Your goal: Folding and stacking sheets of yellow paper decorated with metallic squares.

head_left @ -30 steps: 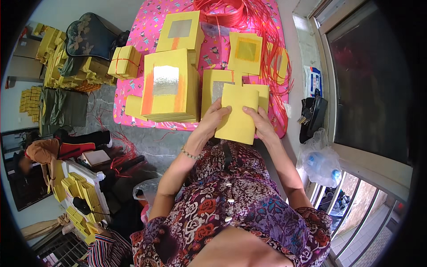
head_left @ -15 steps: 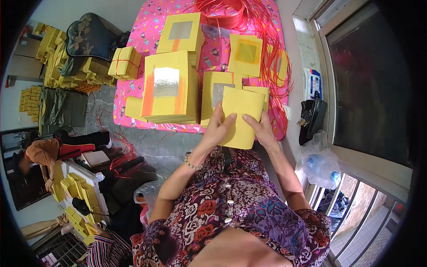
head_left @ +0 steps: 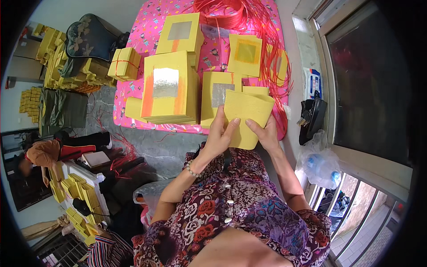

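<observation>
Close above the near edge of the tabletop [head_left: 133, 95], covered in a pink patterned cloth, both hands hold a folded sheet of plain yellow paper [head_left: 247, 116]; the left hand [head_left: 220, 137] closes its grip on the sheet's lower left part, fingertips lying on its face, and the right hand [head_left: 267, 134] pinches the lower right edge, forefinger stretched across the paper; a bead bracelet [head_left: 191, 169] circles the left wrist; just beyond the sheet lies a thin stack of yellow papers with a silver foil square [head_left: 219, 94], partly hidden by it; to the left stands a taller stack of yellow sheets with silver foil and orange stripes [head_left: 168, 89]; farther back lie another foil-faced stack [head_left: 180, 34] and one with a gold square [head_left: 245, 54]; red string [head_left: 231, 11] sprawls over the far right of the cloth; a tied yellow bundle [head_left: 124, 63] sits at the left edge.
</observation>
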### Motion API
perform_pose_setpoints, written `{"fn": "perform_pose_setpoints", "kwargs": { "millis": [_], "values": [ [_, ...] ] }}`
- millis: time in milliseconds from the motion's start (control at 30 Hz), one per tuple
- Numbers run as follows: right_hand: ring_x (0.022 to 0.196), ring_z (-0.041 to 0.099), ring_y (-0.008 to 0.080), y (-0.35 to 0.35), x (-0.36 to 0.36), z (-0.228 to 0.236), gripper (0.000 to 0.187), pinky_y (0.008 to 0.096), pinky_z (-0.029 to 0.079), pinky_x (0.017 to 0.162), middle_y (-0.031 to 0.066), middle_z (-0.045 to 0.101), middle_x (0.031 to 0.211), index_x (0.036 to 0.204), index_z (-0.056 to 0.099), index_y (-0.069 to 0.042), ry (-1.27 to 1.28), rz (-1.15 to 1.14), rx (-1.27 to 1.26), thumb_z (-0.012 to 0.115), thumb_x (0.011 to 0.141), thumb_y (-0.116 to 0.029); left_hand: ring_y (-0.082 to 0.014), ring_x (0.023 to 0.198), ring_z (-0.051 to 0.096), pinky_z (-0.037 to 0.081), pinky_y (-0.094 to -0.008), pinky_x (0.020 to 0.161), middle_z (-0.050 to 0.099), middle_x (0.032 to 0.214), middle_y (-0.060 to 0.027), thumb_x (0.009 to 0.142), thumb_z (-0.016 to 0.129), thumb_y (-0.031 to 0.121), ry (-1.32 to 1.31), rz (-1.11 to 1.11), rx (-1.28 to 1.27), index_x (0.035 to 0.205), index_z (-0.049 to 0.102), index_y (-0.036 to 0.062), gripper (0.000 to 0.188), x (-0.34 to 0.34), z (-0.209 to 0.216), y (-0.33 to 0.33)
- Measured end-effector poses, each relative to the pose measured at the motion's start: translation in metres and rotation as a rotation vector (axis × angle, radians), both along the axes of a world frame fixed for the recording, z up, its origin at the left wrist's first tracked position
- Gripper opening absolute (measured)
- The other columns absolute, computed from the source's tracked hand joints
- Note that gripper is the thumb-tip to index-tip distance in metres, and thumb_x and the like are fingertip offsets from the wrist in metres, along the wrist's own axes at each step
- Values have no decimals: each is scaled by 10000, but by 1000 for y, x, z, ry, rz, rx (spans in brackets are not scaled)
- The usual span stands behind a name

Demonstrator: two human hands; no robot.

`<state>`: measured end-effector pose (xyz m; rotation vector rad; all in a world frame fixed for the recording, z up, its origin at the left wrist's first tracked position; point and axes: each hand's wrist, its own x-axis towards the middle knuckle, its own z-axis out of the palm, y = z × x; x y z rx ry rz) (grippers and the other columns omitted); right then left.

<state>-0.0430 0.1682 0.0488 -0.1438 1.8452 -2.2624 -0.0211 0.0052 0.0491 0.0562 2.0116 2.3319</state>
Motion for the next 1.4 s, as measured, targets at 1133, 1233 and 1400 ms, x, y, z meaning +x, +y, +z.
{"fn": "perform_pose_setpoints", "kwargs": {
  "millis": [1133, 1233, 1400],
  "values": [
    [840, 636, 87, -2, -5, 5, 298, 246, 514, 726, 66, 687, 992, 1141, 616, 30, -69, -29, -10, 596, 972, -215, -142, 1156, 495, 406, -282, 978, 535, 1256, -107, 977, 528, 78, -186, -17, 138, 1358, 360, -24, 429, -4, 15, -7],
    [843, 632, 83, -1, -12, 2, 297, 246, 513, 731, 60, 687, 986, 1130, 624, 29, -81, -115, -8, 600, 971, -221, -140, 1155, 493, 403, -278, 976, 533, 1262, -102, 976, 529, 78, -208, -36, 147, 1369, 355, -18, 440, -4, 10, -8],
    [839, 621, 69, 2, -14, 3, 283, 239, 505, 727, 44, 687, 962, 1128, 626, 20, -67, -76, 94, 592, 976, -216, -139, 1149, 520, 415, -291, 974, 557, 1257, -92, 983, 527, 88, -238, -14, 151, 1348, 387, -3, 401, -1, -7, -8]
  ]
}}
